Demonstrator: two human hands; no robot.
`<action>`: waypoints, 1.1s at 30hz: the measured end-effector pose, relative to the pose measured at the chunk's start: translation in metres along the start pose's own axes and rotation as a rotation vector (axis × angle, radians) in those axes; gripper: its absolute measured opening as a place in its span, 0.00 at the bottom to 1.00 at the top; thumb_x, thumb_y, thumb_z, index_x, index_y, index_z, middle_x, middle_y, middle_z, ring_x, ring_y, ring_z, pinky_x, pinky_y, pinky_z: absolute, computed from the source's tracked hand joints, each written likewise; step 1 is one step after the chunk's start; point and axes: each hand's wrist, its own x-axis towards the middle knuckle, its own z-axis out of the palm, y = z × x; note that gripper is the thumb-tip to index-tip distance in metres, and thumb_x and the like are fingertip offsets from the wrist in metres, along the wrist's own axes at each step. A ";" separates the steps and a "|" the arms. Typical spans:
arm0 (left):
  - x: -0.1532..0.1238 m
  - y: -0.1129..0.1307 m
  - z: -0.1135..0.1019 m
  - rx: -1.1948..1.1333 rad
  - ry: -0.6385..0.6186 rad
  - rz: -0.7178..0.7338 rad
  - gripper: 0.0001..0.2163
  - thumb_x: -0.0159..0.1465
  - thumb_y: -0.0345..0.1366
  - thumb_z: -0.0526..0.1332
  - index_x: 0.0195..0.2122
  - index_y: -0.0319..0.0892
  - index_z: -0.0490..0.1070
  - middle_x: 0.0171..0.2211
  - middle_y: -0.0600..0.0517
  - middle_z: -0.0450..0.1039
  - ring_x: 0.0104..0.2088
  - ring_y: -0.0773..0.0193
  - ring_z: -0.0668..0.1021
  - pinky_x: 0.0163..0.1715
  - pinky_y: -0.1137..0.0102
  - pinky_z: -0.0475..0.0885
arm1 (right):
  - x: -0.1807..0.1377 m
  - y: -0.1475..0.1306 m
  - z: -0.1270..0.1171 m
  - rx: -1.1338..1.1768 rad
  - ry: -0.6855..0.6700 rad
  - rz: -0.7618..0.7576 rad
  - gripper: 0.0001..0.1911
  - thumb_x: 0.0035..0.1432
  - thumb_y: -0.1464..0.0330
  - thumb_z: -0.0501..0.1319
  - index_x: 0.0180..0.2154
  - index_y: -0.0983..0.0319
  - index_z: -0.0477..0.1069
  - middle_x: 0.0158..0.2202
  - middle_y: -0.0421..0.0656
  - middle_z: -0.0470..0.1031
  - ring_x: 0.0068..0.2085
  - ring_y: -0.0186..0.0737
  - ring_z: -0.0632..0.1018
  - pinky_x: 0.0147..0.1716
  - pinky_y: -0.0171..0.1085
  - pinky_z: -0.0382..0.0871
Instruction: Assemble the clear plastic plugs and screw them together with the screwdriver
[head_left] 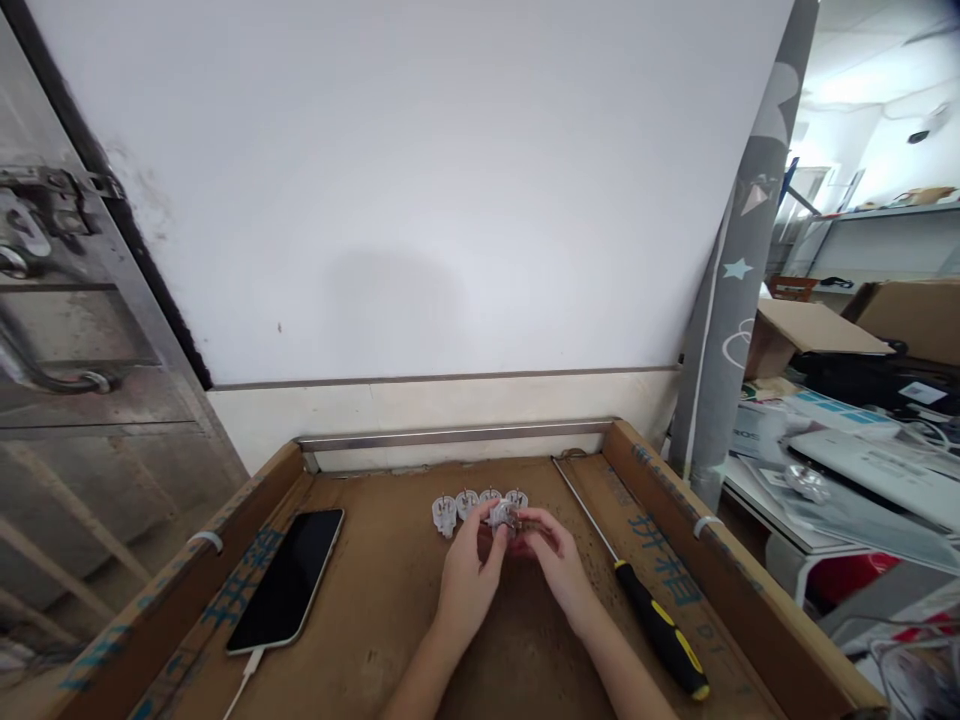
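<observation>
A clear plastic electrical plug [504,514] is held up between my two hands, above the cardboard surface. My left hand [472,575] is closed on its left side, with thumb and fingers pinching it. From the right, the bent fingers of my right hand [559,562] close in on the same plug; its fingertips are partly hidden. Just beyond my hands, several similar clear plugs stand in a row with metal pins pointing up, the leftmost plug [444,513] showing most fully. My fingers partly cover the others.
On the left lies a black-screened phone [289,580] with a white cable [246,678]. A long screwdriver [660,625] with a black and yellow handle lies to the right. Raised cardboard sides [720,560] border the surface, and a white wall [450,180] rises behind.
</observation>
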 end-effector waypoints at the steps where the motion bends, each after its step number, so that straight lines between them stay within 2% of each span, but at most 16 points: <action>1: 0.000 0.000 0.000 -0.008 -0.013 -0.001 0.16 0.65 0.41 0.53 0.51 0.43 0.64 0.48 0.46 0.70 0.46 0.58 0.74 0.47 0.64 0.68 | 0.001 0.001 0.000 0.020 -0.001 0.017 0.23 0.51 0.56 0.60 0.43 0.66 0.66 0.41 0.47 0.72 0.29 0.29 0.74 0.31 0.35 0.73; 4: 0.000 0.002 -0.001 -0.032 -0.051 0.000 0.16 0.65 0.42 0.52 0.51 0.43 0.65 0.50 0.46 0.69 0.47 0.58 0.73 0.49 0.63 0.67 | 0.001 0.000 0.001 0.051 -0.012 0.056 0.28 0.50 0.54 0.60 0.47 0.64 0.65 0.40 0.48 0.73 0.28 0.31 0.74 0.26 0.35 0.73; 7: 0.001 0.004 0.000 -0.083 -0.035 -0.025 0.17 0.65 0.44 0.52 0.51 0.42 0.65 0.50 0.45 0.70 0.48 0.58 0.73 0.50 0.62 0.67 | -0.001 -0.005 0.002 0.057 -0.042 0.065 0.27 0.48 0.52 0.61 0.45 0.63 0.67 0.39 0.47 0.74 0.28 0.33 0.75 0.26 0.35 0.73; 11: 0.004 0.005 0.003 -0.175 -0.021 -0.071 0.18 0.64 0.46 0.52 0.50 0.41 0.65 0.49 0.44 0.71 0.48 0.58 0.73 0.50 0.63 0.68 | -0.002 -0.010 0.003 0.050 -0.028 0.045 0.27 0.48 0.52 0.61 0.45 0.64 0.66 0.40 0.48 0.73 0.27 0.30 0.74 0.25 0.32 0.70; 17: 0.005 0.006 0.001 -0.137 -0.037 -0.075 0.17 0.64 0.46 0.52 0.48 0.41 0.68 0.47 0.45 0.72 0.47 0.57 0.74 0.49 0.61 0.67 | -0.004 -0.011 0.003 -0.015 -0.015 0.019 0.25 0.52 0.54 0.60 0.43 0.67 0.65 0.35 0.44 0.72 0.27 0.26 0.71 0.25 0.28 0.67; 23: 0.005 0.003 0.000 -0.115 -0.017 -0.044 0.16 0.64 0.46 0.53 0.47 0.42 0.69 0.46 0.46 0.72 0.47 0.57 0.73 0.49 0.62 0.68 | -0.005 -0.015 0.003 -0.101 0.015 -0.035 0.23 0.52 0.54 0.59 0.42 0.64 0.67 0.42 0.47 0.72 0.36 0.33 0.74 0.33 0.31 0.70; 27: 0.004 0.002 0.002 -0.088 -0.013 -0.016 0.17 0.65 0.45 0.52 0.48 0.42 0.67 0.49 0.45 0.70 0.49 0.57 0.72 0.52 0.61 0.66 | -0.005 -0.015 0.003 -0.136 0.013 -0.047 0.23 0.52 0.53 0.59 0.43 0.63 0.68 0.40 0.47 0.72 0.31 0.32 0.72 0.27 0.31 0.68; 33: 0.006 0.003 0.001 -0.117 -0.025 -0.031 0.17 0.64 0.46 0.52 0.47 0.42 0.68 0.46 0.45 0.72 0.47 0.57 0.74 0.50 0.62 0.68 | -0.005 -0.016 0.003 -0.168 0.012 -0.058 0.22 0.52 0.54 0.58 0.42 0.63 0.69 0.36 0.45 0.72 0.28 0.31 0.70 0.26 0.30 0.67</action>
